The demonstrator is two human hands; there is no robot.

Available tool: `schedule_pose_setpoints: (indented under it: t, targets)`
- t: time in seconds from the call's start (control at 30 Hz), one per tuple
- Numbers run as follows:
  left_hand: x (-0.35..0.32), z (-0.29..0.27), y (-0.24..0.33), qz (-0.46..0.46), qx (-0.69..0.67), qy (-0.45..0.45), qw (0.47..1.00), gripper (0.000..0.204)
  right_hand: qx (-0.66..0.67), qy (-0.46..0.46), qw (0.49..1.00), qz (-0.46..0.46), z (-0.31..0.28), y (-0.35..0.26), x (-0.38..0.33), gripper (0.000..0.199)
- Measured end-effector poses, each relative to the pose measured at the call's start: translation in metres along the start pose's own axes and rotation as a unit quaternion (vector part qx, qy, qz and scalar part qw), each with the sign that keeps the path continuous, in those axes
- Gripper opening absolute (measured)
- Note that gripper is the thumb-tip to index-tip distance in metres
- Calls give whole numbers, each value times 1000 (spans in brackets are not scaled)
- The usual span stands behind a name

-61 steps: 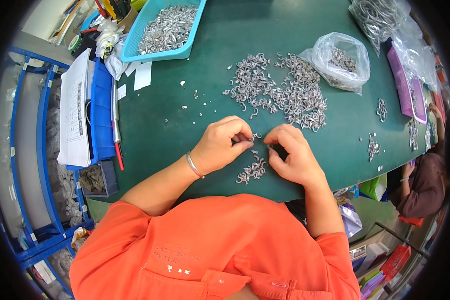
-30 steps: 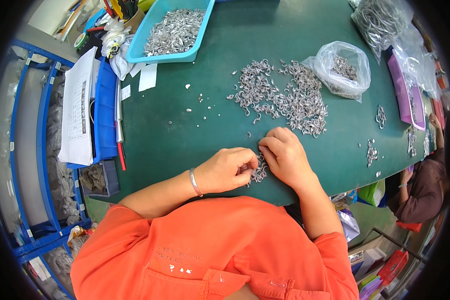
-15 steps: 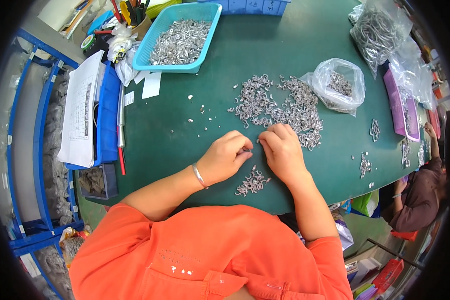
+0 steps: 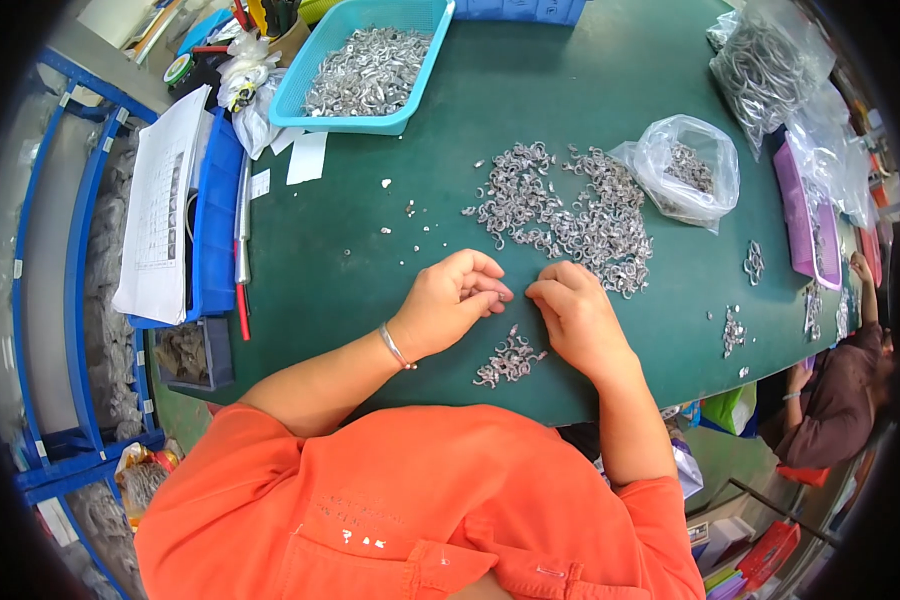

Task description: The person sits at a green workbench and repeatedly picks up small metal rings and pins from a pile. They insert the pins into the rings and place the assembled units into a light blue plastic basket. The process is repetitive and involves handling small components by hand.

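Observation:
My left hand (image 4: 450, 303) is over the green table with its fingers curled and thumb pressed to the fingertips. Whatever it pinches is too small to make out. Facing it across a narrow gap, my right hand (image 4: 582, 320) has thumb and fingers drawn together, and its fingertips hide anything they hold. Just beyond the right hand lies a large pile of small silver-grey curved metal pieces (image 4: 610, 225). A smaller heap of similar pieces (image 4: 510, 360) sits between my forearms, close to my body.
An open clear plastic bag (image 4: 722, 185) of pieces stands right of the pile. A turquoise basket (image 4: 288, 100) of metal parts is at the far left, above a blue tray (image 4: 215, 240) with papers. At right are a pink basket (image 4: 795, 215) and a seated person (image 4: 835, 395).
My right hand has drawn back slightly from the large pile, toward me. The left hand's fingers have loosened a little. The whole view has shifted slightly.

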State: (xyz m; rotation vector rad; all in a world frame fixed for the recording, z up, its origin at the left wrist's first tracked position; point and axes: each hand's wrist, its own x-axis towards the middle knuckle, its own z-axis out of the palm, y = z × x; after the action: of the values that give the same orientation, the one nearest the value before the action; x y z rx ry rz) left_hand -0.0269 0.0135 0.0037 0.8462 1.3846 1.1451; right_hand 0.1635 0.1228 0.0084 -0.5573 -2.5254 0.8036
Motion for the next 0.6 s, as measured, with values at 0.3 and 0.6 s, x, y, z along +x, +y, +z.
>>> schedule_pose_setpoints:
  t: [0.3,0.6]
  targets:
    - [-7,2,9,-55,-64,-24,996,17,217,-187,958,31,-24,-10,-12,18]
    - [-7,2,10,224,270,-61,934,10,0,37,999,7,1,-1,8,45]
